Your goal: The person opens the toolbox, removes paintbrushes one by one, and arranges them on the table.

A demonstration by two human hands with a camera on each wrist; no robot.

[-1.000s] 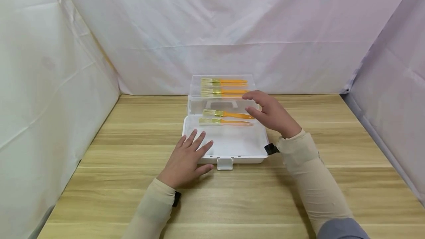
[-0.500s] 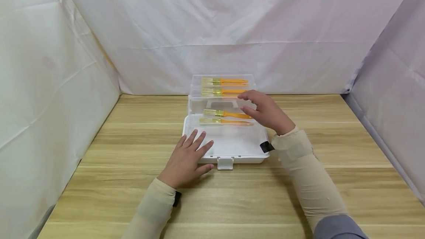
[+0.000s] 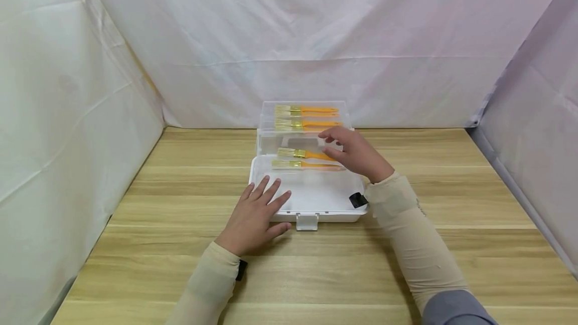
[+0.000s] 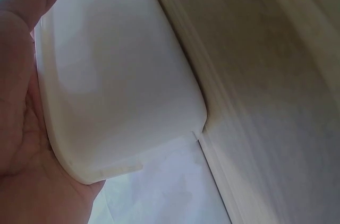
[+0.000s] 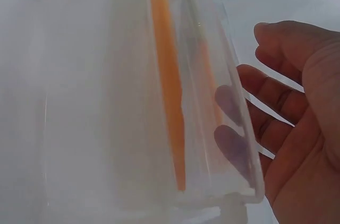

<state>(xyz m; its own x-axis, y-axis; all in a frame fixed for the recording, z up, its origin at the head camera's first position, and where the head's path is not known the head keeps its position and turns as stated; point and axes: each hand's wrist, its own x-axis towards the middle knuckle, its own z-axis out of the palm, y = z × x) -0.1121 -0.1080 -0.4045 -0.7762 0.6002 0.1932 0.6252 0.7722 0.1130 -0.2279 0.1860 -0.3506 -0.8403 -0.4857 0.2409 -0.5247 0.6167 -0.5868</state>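
Note:
A white plastic case [image 3: 311, 192] lies opened on the table, its clear lid [image 3: 266, 143] standing at the back. Orange-handled paintbrushes show in pairs; some may be reflections. One paintbrush [image 3: 293, 153] lies near the case's back edge, and another paintbrush [image 3: 311, 110] shows higher in the lid area. My left hand [image 3: 253, 219] rests with spread fingers on the front left corner; in the left wrist view its palm is beside the white wall [image 4: 122, 75]. My right hand [image 3: 358, 154] hovers over the brush handles, thumb and fingers apart, nothing between them. Fingertips [image 5: 231, 104] show through clear plastic.
A clear latch [image 3: 307, 222] hangs at the case's front edge. The wood-grain table [image 3: 180, 204] extends to both sides. White cloth [image 3: 307, 24] hangs behind and at both sides.
My right hand has shifted left and slightly lower across the ends of the brush handles. The left hand, the case and the paintbrushes stay where they were.

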